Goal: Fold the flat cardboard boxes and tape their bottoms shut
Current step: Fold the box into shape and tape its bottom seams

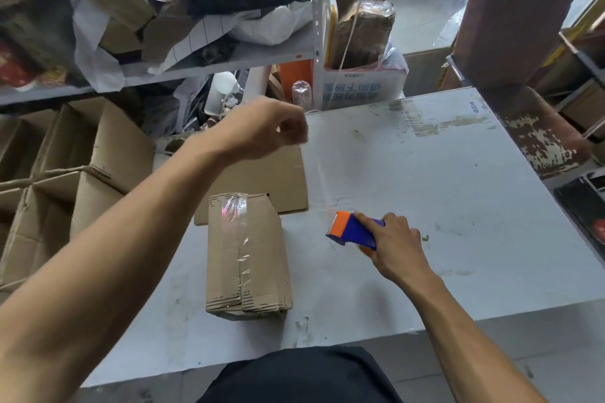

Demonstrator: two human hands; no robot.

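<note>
A brown cardboard box stands on the grey counter, a little left of the middle. Its bottom faces up, and shiny clear tape runs along the seam and down over the far edge. Just behind it, a flat piece of cardboard lies on the counter. The right hand is to the right of the box, and its fingers hold a blue and orange tape dispenser low over the counter. The left hand is up in the air above the flat cardboard; its fingers are curled in, with nothing seen in them. More open boxes sit together off to the left, under a messy shelf.
</note>
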